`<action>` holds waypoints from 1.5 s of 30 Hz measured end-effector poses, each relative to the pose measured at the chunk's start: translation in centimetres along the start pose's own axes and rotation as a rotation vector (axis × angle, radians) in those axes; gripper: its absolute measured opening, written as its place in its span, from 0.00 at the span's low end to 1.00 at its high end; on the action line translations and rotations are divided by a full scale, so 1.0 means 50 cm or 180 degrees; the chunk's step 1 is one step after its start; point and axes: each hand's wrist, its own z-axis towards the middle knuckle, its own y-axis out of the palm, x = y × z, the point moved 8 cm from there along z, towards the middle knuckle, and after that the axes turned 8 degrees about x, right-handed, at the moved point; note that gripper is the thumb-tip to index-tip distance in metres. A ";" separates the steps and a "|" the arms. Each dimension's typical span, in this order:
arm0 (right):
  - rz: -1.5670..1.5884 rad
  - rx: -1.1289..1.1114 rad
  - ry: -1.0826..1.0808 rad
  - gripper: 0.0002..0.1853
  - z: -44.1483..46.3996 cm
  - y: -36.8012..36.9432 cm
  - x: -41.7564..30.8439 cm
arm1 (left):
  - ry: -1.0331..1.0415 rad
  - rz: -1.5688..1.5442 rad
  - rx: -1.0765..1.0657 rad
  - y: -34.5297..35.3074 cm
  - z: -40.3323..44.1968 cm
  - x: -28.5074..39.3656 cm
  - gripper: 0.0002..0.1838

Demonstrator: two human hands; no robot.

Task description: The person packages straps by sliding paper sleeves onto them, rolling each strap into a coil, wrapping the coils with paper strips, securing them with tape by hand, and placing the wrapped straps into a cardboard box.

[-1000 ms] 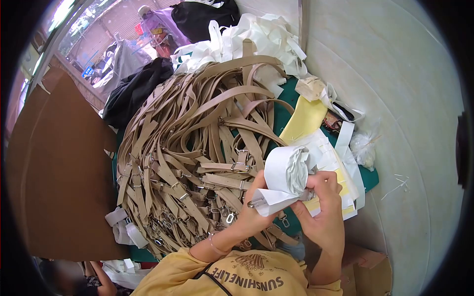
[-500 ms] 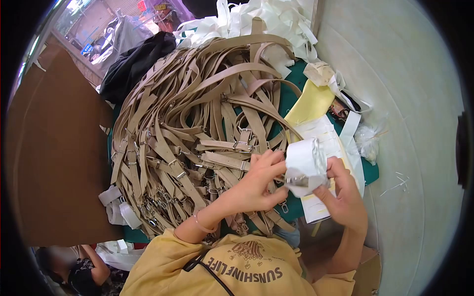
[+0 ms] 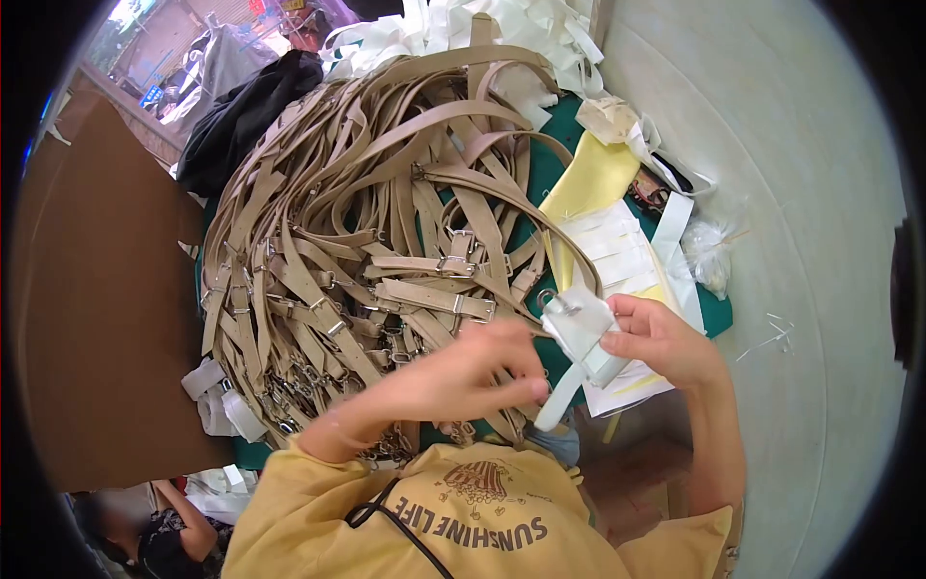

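My right hand (image 3: pixel 661 338) is closed on a white wrapped bundle (image 3: pixel 582 326), thumb on its front. A metal clasp (image 3: pixel 558 304) sticks out of the bundle's upper left, and a white strip end (image 3: pixel 559 400) hangs from its lower side. Left of the bundle, my left hand (image 3: pixel 482 372) is blurred, its fingers partly curled; whether they hold anything is unclear. Beneath and beyond it lies a big heap of tan straps (image 3: pixel 386 174) with metal buckles and clips. White paper sheets (image 3: pixel 612 253) lie behind the bundle.
Yellow paper (image 3: pixel 590 183), a clear plastic bag (image 3: pixel 711 259) and white strips (image 3: pixel 463 34) lie around the heap on a green surface (image 3: pixel 717 314). Brown board (image 3: pixel 106 299) stands at left, black cloth (image 3: pixel 246 121) behind it. Another person (image 3: pixel 174 531) is at lower left.
The white bundle has turned over, and its clasp now points to the upper left. A strip end hangs down. My left hand has moved away from the bundle, to the left and down.
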 end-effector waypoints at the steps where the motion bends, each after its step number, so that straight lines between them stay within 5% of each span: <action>1: 0.0186 -0.0192 0.0098 0.21 -0.002 0.013 0.011 | 0.0268 0.0272 0.0582 -0.046 0.000 0.037 0.18; 3: 0.0389 -0.0616 0.0589 0.19 -0.010 0.050 0.054 | 0.0575 0.0492 0.1252 -0.087 0.001 0.065 0.31; 6: 0.0365 -0.0696 0.1107 0.17 -0.042 0.128 0.121 | -0.1017 -0.0775 -0.0689 0.049 -0.005 -0.080 0.33; 9: 0.0473 -0.0828 0.1353 0.20 -0.048 0.160 0.189 | -0.1479 -0.1091 -0.1770 0.148 -0.064 -0.145 0.30; 12: 0.0768 -0.0799 0.1474 0.23 -0.045 0.172 0.236 | -0.2142 -0.1675 -0.1823 0.193 -0.093 -0.190 0.26; 20: 0.0762 -0.0848 0.1856 0.25 -0.064 0.189 0.302 | -0.2490 -0.2023 -0.1969 0.251 -0.134 -0.199 0.23; 24: 0.1105 -0.0310 0.1624 0.26 -0.084 0.191 0.306 | -0.2722 -0.2579 -0.1322 0.247 -0.137 -0.206 0.20; 27: -0.0429 0.1308 -0.0878 0.24 -0.105 0.135 0.204 | -0.2922 -0.3058 -0.0876 0.231 -0.131 -0.211 0.20; 28: -0.0448 0.1262 -0.0897 0.24 -0.108 0.137 0.203 | -0.2997 -0.3261 -0.0712 0.221 -0.125 -0.211 0.20; 30: -0.1643 0.1129 -0.2137 0.29 -0.142 0.162 0.153 | -0.3071 -0.3513 -0.0489 0.210 -0.128 -0.210 0.21; 32: -0.1826 0.1015 -0.2180 0.35 -0.142 0.167 0.171 | -0.3412 -0.3639 -0.0442 0.217 -0.148 -0.214 0.22; 35: -0.2470 0.1302 -0.2509 0.29 -0.142 0.178 0.169 | -0.3853 -0.3940 -0.0305 0.249 -0.176 -0.240 0.26; 38: -0.2774 0.1348 -0.3158 0.13 -0.149 0.209 0.160 | -0.3732 -0.4290 -0.0328 0.277 -0.187 -0.248 0.28; 45: -0.3158 0.0663 -0.3712 0.06 -0.148 0.255 0.127 | -0.3860 -0.4616 -0.0333 0.283 -0.210 -0.230 0.27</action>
